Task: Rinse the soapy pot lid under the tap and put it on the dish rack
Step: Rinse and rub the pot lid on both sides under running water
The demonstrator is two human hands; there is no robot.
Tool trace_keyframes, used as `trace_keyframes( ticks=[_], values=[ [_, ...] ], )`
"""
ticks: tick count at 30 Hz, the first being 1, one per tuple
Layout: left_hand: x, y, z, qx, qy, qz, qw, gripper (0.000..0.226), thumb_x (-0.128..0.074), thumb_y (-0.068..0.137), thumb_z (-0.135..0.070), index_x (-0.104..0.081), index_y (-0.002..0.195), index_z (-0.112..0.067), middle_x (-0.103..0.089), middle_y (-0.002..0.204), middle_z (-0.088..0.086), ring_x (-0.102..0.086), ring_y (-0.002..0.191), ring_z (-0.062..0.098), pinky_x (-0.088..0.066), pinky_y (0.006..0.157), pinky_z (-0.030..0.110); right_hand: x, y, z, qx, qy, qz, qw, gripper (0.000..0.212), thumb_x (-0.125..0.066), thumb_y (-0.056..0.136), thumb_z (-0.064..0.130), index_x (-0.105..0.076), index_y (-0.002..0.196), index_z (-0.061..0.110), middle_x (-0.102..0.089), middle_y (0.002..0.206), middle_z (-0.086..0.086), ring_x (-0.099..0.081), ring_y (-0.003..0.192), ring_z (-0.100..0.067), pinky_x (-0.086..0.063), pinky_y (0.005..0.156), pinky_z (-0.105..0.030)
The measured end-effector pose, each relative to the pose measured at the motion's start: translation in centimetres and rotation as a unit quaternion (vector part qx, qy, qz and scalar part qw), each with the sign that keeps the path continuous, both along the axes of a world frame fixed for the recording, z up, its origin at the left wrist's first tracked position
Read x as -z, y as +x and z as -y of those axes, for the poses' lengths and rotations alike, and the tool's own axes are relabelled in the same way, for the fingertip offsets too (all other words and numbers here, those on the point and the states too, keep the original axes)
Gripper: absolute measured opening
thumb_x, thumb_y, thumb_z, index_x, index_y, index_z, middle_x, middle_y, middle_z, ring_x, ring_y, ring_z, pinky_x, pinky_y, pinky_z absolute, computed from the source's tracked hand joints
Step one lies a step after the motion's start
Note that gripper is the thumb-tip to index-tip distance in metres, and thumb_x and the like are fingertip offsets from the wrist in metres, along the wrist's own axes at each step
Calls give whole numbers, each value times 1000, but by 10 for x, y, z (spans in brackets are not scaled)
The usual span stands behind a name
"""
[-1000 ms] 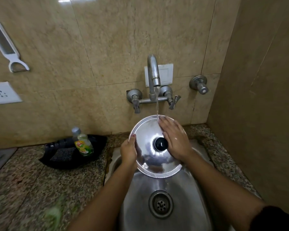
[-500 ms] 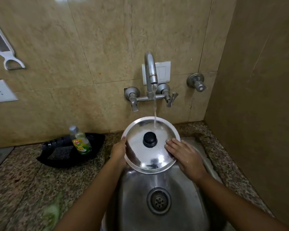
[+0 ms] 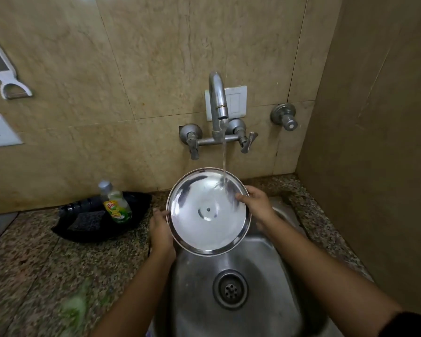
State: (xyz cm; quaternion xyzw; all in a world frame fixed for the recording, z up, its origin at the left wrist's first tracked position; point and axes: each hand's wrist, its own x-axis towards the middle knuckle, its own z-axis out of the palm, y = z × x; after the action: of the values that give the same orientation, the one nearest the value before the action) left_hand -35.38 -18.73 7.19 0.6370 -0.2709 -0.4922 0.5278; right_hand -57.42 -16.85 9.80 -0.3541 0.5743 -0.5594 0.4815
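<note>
The round steel pot lid (image 3: 208, 211) is held above the sink with its hollow underside facing me, a small rivet at its middle. Water from the wall tap (image 3: 218, 100) runs onto the lid's upper right part. My left hand (image 3: 161, 231) grips the lid's left rim. My right hand (image 3: 257, 204) holds the right rim, fingers over the edge. The knob is hidden on the far side. No dish rack shows in this view.
The steel sink (image 3: 258, 283) with its drain (image 3: 230, 289) lies below the lid. On the granite counter (image 3: 34, 276) to the left stands a black tray (image 3: 131, 229) with a scrub pad (image 3: 86, 221) and a dish soap bottle (image 3: 116, 203). A side wall closes the right.
The lid has been flipped: its top with the black knob faced me before, its underside faces me now. My right hand moved from the lower right rim up to the right rim.
</note>
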Motion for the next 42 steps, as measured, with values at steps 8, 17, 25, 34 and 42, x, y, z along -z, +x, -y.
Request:
trace_keyframes(
  ticks=[8, 17, 25, 34, 42],
  values=[
    [14, -1, -25, 214, -308, 297, 878, 39, -43, 90, -6, -58, 124, -17, -54, 136, 3, -49, 125, 13, -38, 106, 22, 10, -60, -30, 60, 46, 73, 995, 15, -59, 90, 5, -66, 103, 8, -71, 85, -10, -67, 69, -23, -57, 63, -33],
    [12, -15, -24, 305, -467, 567, 606, 72, -74, 75, -17, -43, 139, -29, -26, 157, -5, -18, 147, 18, -13, 118, 41, 4, -73, -39, 16, 40, 89, 995, 15, -57, 90, 4, -68, 96, 12, -75, 72, -4, -70, 61, -17, -58, 57, -28],
    [-8, -25, -9, 320, -550, 602, 482, 48, -77, 74, -21, -62, 120, -23, -59, 136, -1, -46, 131, 18, -20, 114, 40, -7, -82, -41, 54, 22, 124, 991, 12, -57, 91, 7, -67, 99, 9, -74, 71, -6, -68, 61, -23, -57, 53, -30],
    [-48, -43, -11, 404, -338, 223, 820, 11, -60, 88, -8, -66, 95, -15, -66, 93, -5, -61, 89, 2, -49, 80, 25, -9, -98, -37, -97, 225, 96, 965, 50, -38, 96, 53, -59, 109, 9, -62, 77, -8, -55, 61, -16, -48, 52, -25],
    [-40, -52, 16, 139, -91, -79, 983, 24, -54, 94, -14, -56, 71, -9, -56, 59, 6, -52, 57, 21, -45, 57, 28, -21, -76, -14, -28, 119, -85, 989, 30, -50, 98, 31, -63, 77, 13, -57, 52, 2, -49, 39, -8, -38, 41, -17]
  ],
)
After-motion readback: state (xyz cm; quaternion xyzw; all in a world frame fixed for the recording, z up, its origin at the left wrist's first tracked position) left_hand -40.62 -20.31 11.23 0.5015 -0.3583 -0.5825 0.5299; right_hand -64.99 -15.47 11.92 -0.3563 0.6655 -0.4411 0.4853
